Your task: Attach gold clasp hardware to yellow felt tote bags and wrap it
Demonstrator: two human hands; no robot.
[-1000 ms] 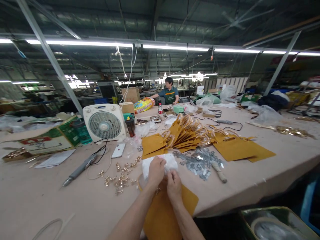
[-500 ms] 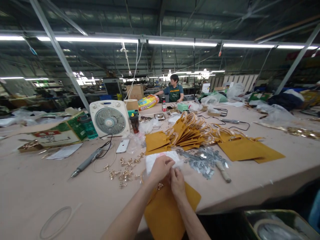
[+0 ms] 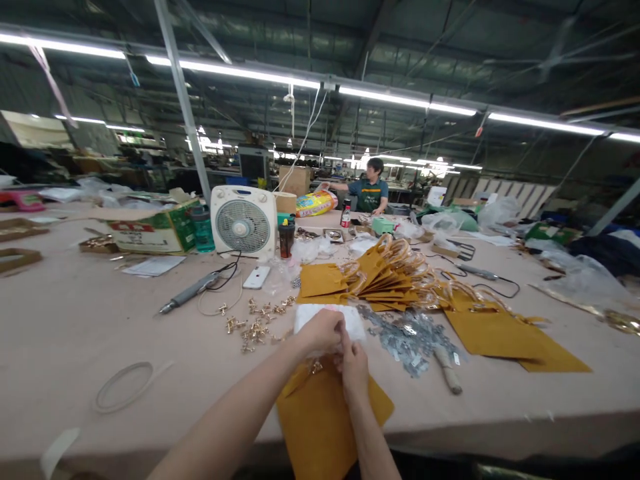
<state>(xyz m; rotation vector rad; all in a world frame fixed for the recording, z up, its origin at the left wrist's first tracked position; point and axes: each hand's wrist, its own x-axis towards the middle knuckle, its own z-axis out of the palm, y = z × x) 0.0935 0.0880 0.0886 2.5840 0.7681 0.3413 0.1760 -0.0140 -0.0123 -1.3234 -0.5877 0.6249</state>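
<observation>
My left hand [image 3: 323, 331] and my right hand [image 3: 354, 365] meet at the top edge of a mustard-yellow flat bag panel [image 3: 320, 423] at the table's near edge. Fingers of both hands are pinched together, and whatever lies between them is hidden. A small gold metal fitting [image 3: 316, 367] shows on the panel just below my left hand. Behind the fingers lies a white padded sheet [image 3: 354, 323]. Loose gold fittings [image 3: 256, 331] are scattered to the left, and thin grey metal plates [image 3: 407, 340] are heaped to the right.
Yellow bag pieces with clear-wrapped handles [image 3: 390, 273] are piled beyond my hands. Leftward are an electric screwdriver [image 3: 187, 295], a phone [image 3: 257, 277] and a box fan [image 3: 243, 223]. A wrapped handle-like tool [image 3: 447, 370] lies right. Across the table sits a co-worker [image 3: 370, 190].
The view has turned left, so the table's contents sit farther right in the picture. My hands stay together at the panel's top, with the fingers slightly shifted.
</observation>
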